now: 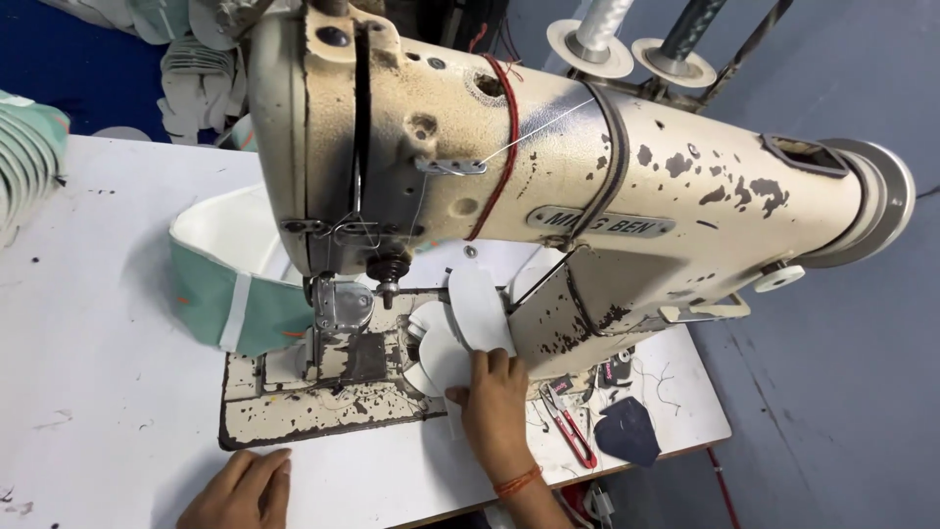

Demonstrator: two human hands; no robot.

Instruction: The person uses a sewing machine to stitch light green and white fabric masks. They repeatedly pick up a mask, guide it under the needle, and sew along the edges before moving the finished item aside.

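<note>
Head view: white pieces (460, 338) under right hand (494, 392)

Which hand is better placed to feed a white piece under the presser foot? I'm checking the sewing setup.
Probably the right hand: its fingers already rest on the white pieces beside the presser foot. The left hand lies flat on the table, empty.

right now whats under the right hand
The right hand presses on a stack of white cut pieces lying on the sewing machine bed. How many pieces lie beneath is hidden.
</note>
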